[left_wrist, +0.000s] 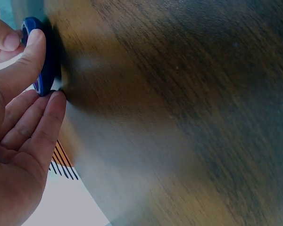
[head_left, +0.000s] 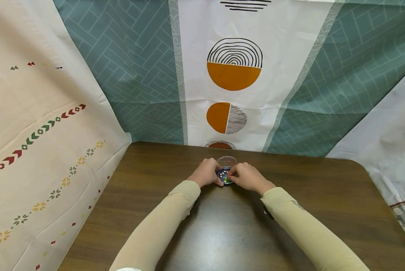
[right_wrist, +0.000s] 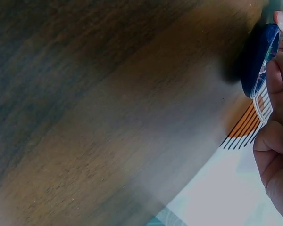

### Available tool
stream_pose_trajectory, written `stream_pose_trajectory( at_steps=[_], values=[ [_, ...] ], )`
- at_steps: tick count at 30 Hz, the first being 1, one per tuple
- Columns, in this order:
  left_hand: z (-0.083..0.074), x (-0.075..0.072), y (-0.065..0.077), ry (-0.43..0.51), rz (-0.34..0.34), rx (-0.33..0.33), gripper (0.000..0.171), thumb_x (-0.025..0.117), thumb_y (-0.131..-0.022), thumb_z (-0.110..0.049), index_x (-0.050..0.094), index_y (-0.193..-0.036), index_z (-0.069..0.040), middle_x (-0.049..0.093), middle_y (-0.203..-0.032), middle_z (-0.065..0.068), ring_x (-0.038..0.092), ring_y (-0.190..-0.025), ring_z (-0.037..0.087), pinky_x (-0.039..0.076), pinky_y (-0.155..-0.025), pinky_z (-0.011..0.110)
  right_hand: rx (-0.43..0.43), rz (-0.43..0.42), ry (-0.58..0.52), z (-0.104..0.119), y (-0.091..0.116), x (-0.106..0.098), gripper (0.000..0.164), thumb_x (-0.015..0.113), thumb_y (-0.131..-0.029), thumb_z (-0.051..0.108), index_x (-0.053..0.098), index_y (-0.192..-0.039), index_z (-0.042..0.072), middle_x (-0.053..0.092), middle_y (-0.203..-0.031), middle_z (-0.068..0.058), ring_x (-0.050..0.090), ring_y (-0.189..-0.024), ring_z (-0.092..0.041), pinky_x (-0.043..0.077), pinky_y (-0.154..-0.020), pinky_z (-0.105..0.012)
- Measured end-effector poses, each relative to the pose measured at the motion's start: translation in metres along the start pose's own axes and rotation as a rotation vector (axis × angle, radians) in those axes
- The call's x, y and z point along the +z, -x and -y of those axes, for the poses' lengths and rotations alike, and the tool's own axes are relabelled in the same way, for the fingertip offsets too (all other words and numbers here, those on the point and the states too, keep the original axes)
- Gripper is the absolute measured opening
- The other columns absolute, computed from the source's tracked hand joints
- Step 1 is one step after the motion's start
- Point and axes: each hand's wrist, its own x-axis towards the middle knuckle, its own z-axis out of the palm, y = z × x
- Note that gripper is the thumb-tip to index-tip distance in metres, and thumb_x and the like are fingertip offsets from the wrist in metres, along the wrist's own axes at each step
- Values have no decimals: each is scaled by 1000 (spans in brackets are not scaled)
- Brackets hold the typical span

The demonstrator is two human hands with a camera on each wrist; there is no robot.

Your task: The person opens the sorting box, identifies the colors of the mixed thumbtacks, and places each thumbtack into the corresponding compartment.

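A small round blue case (head_left: pixel 226 184) sits on the table, its clear hinged lid (head_left: pixel 226 161) standing raised at the back. Inside are small pieces, with bright green ones (head_left: pixel 226 180) near the front. My left hand (head_left: pixel 205 173) grips the case from the left, thumb (left_wrist: pixel 34 52) at the near side and fingers (left_wrist: pixel 42 117) beyond it. From the right, my right hand (head_left: pixel 248 176) reaches over the rim with thumb and forefinger pinched together among the pieces. What sits between those fingertips is too small to make out. In the right wrist view the blue case (right_wrist: pixel 259 61) appears edge-on beside curled fingers (right_wrist: pixel 274 82).
Brown wooden table (head_left: pixel 222 233) extends around both forearms. Right behind the case hangs a patterned cloth (head_left: pixel 195 75) along the table's back edge. Another cloth (head_left: pixel 46 158) borders the left side, and a pale one (head_left: pixel 385 143) the right.
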Motion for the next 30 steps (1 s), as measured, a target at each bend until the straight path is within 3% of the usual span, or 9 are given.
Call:
stream_pose_trajectory(
  at_steps=[8,14,21,26,30],
  values=[
    [1,0,1,5,6,-14,57,88,-58,-31,71,-109,-9,72,-98,0,61,-83,9,52,-83,29,14,-22,-33,-2,1,-8,11,68,-85,26,75,-90,18,70,-84,10,58,-72,-5,50,-66,-26],
    [3,3,0,-7,19,-26,59,87,-60,-30,69,-113,-12,71,-104,0,61,-89,11,51,-88,31,18,-189,-30,-13,3,-18,12,67,-86,28,75,-90,19,70,-85,9,61,-75,-7,51,-69,-31],
    [2,1,2,-5,22,-33,59,87,-61,-28,69,-114,-12,71,-108,2,62,-96,13,50,-92,34,83,-373,-38,-22,2,-25,14,63,-88,32,73,-92,22,71,-89,7,56,-66,-10,44,-60,-29],
    [1,-1,2,4,15,-11,59,88,-60,-26,69,-114,-11,71,-107,3,62,-96,14,50,-91,34,156,-444,-110,-20,-2,-29,20,60,-90,34,72,-97,20,72,-95,2,58,-68,-15,45,-62,-32],
    [2,-1,1,13,-12,19,59,89,-59,-25,69,-112,-10,72,-103,3,64,-94,12,51,-88,31,172,-445,-200,-19,-8,-29,23,60,-91,33,72,-100,16,72,-97,-1,61,-79,-17,48,-69,-35]
  ],
)
